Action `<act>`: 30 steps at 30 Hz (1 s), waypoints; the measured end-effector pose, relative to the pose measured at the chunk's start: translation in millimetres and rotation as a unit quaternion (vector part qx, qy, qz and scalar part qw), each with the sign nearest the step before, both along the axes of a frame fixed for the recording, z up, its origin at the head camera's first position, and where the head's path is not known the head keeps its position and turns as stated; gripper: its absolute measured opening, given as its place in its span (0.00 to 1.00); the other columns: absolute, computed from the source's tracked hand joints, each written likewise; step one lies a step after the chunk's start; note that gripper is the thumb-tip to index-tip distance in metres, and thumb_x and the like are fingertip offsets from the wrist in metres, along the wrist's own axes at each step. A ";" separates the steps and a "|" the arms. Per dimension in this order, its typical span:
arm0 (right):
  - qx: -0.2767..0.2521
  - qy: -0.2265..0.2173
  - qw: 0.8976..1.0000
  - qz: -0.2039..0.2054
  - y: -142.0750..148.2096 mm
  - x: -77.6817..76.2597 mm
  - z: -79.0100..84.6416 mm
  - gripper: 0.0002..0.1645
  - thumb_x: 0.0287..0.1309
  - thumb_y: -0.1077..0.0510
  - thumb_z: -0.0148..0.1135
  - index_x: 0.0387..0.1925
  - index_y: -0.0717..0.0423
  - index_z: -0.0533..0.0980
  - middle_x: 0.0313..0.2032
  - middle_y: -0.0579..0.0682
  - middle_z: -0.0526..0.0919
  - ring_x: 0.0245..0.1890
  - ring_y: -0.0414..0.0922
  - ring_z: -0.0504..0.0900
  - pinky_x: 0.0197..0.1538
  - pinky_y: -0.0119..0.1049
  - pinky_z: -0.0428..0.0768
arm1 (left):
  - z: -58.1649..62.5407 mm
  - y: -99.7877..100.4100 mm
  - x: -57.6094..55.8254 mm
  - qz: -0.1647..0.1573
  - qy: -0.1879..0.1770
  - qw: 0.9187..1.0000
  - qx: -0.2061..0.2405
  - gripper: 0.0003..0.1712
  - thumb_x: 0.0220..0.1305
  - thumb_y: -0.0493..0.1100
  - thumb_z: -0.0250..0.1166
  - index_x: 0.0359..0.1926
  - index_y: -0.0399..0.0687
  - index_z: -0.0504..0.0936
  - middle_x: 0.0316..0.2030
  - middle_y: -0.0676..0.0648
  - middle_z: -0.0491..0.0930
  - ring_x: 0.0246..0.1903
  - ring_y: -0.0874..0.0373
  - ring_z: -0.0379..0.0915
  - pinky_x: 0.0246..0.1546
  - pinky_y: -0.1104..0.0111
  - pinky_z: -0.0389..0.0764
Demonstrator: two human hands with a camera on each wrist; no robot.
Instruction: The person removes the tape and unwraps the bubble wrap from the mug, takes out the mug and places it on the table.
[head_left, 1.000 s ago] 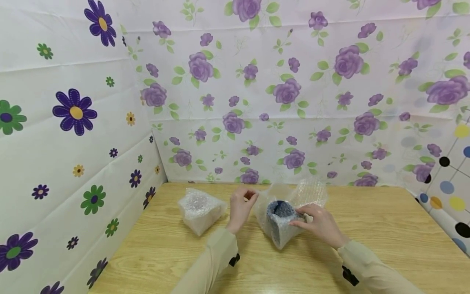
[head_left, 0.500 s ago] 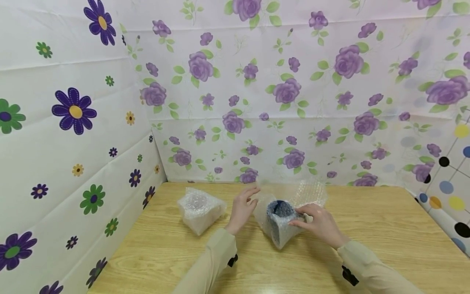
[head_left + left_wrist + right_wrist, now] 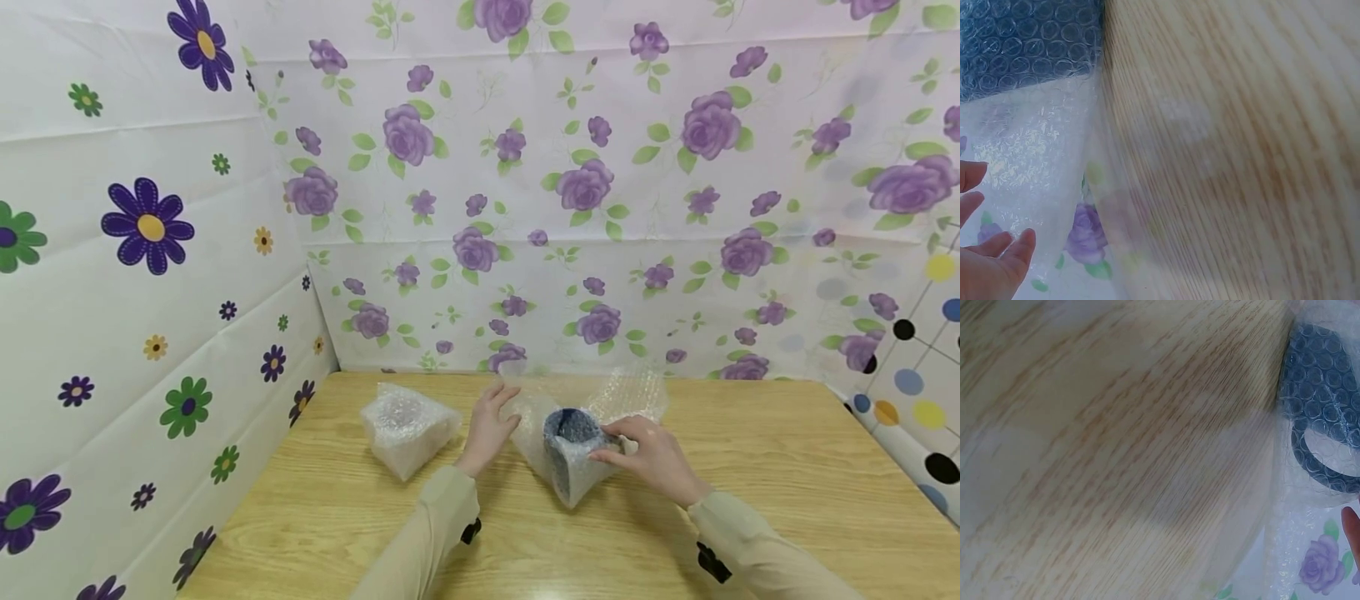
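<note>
Blue handled mug [image 3: 572, 425] in clear plastic bubble wrap [image 3: 633, 393] rests on the wooden table [image 3: 757, 475]; our right hand [image 3: 654, 457] pinches it, probably for steadying; left of it, our left hand [image 3: 489, 427] spreads empty fingers.

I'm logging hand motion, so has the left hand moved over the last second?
Yes, slightly: in the head view, the left hand has shifted left, nearer the unmoved bubble-wrapped parcel on the table.
</note>
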State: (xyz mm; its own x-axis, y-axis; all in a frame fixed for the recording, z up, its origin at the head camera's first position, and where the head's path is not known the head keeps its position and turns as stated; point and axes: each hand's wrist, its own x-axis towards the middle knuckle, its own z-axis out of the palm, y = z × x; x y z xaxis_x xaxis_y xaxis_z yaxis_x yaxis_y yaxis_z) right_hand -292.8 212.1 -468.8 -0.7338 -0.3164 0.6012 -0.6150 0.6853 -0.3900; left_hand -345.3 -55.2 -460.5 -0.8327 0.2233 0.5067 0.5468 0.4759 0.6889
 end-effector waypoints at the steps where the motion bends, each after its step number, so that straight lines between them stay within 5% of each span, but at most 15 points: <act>1: -0.001 -0.001 1.000 0.000 0.1 0.0 0.1 0.26 0.40 0.38 0.67 0.38 0.49 0.81 0.36 0.40 0.79 0.36 0.40 0.76 0.34 0.41 0.76 | -0.1 -0.3 0.0 0.001 -0.002 1.000 -0.003 0.24 0.53 0.28 0.62 0.53 0.33 0.73 0.56 0.28 0.61 0.56 0.36 0.56 0.52 0.47 0.61; 11: 0.000 -0.007 1.000 -0.002 -1.1 1.3 2.3 0.26 0.39 0.38 0.68 0.38 0.50 0.81 0.36 0.40 0.79 0.36 0.40 0.76 0.34 0.41 0.75 | -5.7 -4.3 -2.6 -0.006 -0.046 0.998 -0.048 0.29 0.56 0.34 0.62 0.59 0.32 0.67 0.59 0.28 0.56 0.58 0.34 0.52 0.54 0.47 0.58; 18: 0.001 0.006 1.000 0.000 -1.3 0.7 1.7 0.26 0.39 0.39 0.69 0.37 0.51 0.81 0.35 0.40 0.79 0.35 0.40 0.76 0.33 0.40 0.76 | -1.9 -4.8 -0.4 -0.001 -0.018 1.000 -0.019 0.27 0.55 0.30 0.61 0.57 0.31 0.67 0.57 0.34 0.64 0.57 0.42 0.58 0.56 0.54 0.59; 25: 0.000 0.026 1.000 0.007 -0.4 -0.4 1.3 0.25 0.38 0.41 0.70 0.37 0.51 0.81 0.34 0.41 0.79 0.34 0.40 0.76 0.32 0.39 0.75 | 8.8 -0.8 2.5 -0.008 0.048 0.999 -0.007 0.21 0.54 0.32 0.65 0.50 0.35 0.75 0.47 0.40 0.71 0.48 0.46 0.67 0.43 0.56 0.72; 30: 0.003 0.027 1.000 0.005 -0.6 -0.3 0.9 0.25 0.38 0.40 0.70 0.37 0.51 0.81 0.34 0.41 0.79 0.34 0.40 0.76 0.32 0.39 0.75 | 14.7 1.8 6.5 -0.018 0.051 0.998 -0.012 0.19 0.55 0.36 0.66 0.48 0.36 0.76 0.45 0.42 0.71 0.46 0.49 0.67 0.39 0.59 0.73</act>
